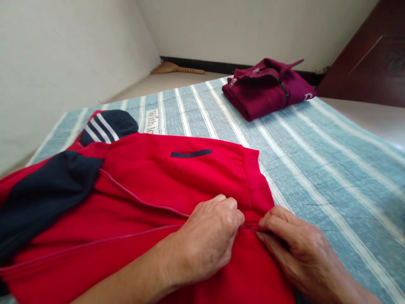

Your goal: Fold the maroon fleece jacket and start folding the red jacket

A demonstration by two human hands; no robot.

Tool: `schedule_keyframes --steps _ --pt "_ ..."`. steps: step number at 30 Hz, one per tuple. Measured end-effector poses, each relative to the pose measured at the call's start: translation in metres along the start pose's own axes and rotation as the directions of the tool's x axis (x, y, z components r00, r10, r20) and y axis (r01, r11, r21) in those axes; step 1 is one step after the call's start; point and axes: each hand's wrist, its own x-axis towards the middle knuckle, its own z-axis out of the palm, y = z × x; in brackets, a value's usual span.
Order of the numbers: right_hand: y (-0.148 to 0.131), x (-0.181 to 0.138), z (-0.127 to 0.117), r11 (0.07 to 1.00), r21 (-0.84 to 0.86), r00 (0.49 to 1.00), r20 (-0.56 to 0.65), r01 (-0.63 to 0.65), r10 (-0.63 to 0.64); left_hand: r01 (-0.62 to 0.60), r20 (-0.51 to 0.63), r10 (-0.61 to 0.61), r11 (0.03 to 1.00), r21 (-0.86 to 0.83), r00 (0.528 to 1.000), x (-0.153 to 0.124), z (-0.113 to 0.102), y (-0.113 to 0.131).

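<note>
A red zip jacket [177, 177] with navy sleeve panels and white stripes lies spread on a blue and white striped cloth [316, 147]. Both hands sit at its lower hem, where the zipper [142, 202] ends. My left hand [209, 236] is closed, fingers curled and pinching the fabric at the zipper's bottom. My right hand [297, 249] pinches the hem edge right beside it, fingertips almost touching the left hand. A navy pocket slit [191, 153] shows on the jacket's upper half.
A folded maroon jacket [267, 86] lies at the far side of the striped cloth. A broom [177, 69] rests on the floor by the back wall. White walls stand left and behind; dark wooden furniture [370, 63] is at the far right.
</note>
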Motion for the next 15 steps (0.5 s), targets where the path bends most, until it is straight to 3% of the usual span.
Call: schedule_keyframes --steps 5,15 --pt "-0.0006 0.0009 0.0009 0.998 -0.044 0.999 -0.033 0.035 -0.037 -0.004 -0.022 0.004 1.000 0.006 1.000 -0.0011 0.0018 -0.0002" --pt "-0.0011 0.0006 -0.0033 0.999 -0.038 0.998 0.061 -0.001 0.004 -0.069 -0.017 0.069 0.998 -0.002 0.997 -0.0017 0.0005 -0.0011"
